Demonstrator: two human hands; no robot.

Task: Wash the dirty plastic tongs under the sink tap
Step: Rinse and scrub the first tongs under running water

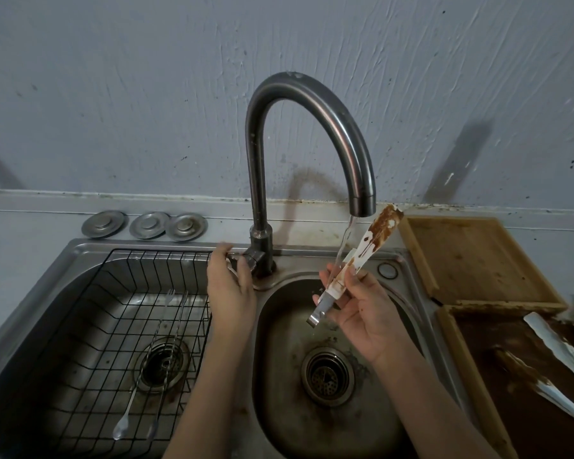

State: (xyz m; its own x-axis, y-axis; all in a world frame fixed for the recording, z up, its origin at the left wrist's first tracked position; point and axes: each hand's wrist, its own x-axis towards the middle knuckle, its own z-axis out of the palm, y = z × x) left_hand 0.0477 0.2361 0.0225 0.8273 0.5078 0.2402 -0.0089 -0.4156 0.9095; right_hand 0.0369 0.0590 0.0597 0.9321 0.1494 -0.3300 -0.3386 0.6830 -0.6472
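Two bare forearms rise from the bottom edge. Right hand (362, 313) grasps the plastic tongs (362, 260) near their hinged end, fingers wrapped round the white arms, thumb on top. Tongs tilt up and away from the palm, scalloped tips just beside the spout mouth; white plastic smeared and streaked with brown sauce, a grey metal clip end poking out below the fingers. A thin clear water stream (343, 246) falls from the tap (312, 104), a dull brushed-steel gooseneck, and runs down along the tongs toward the fingers.

Left hand (231, 283) is curled over the tap lever (246, 260) at the base of the spout; fingers closed on it.

Below the right hand: the small rounded steel basin (279, 359), stained, with a perforated drain strainer (327, 376). Below and outward of the left hand: a black wire rack (113, 326) sitting in the larger basin, holding two slender metal forks (153, 359).

Beyond the left hand, three round metal plugs (145, 225) on the ledge. Outward of the right hand, a bare wooden tray (471, 260); nearer, a second tray (478, 376) coated in brown sauce, with more soiled white utensils (557, 369) lying in it.
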